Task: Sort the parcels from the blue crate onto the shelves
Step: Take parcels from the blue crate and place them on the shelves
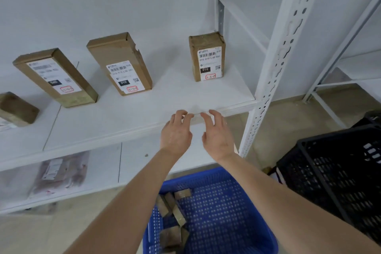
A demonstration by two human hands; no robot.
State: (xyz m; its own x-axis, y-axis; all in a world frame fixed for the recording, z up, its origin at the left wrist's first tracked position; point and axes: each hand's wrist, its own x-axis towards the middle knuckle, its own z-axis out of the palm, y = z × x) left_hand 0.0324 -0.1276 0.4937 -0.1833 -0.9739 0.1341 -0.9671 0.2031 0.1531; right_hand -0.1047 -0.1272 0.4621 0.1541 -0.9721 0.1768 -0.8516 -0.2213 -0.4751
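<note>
Three labelled cardboard parcels stand upright on the white shelf (127,117): a small one (207,56) at the right, a taller one (120,64) in the middle and another (55,77) at the left. A fourth brown parcel (17,109) lies at the far left edge. My left hand (176,132) and my right hand (216,134) hover side by side at the shelf's front edge, fingers relaxed and holding nothing. Below them the blue crate (224,206) holds several brown parcels (174,218).
A black crate (334,169) stands on the floor at the right. A white perforated shelf post (274,72) rises right of my hands. The lower shelf (99,171) carries a flat pinkish bag parcel (61,171). Another white rack (350,68) stands further right.
</note>
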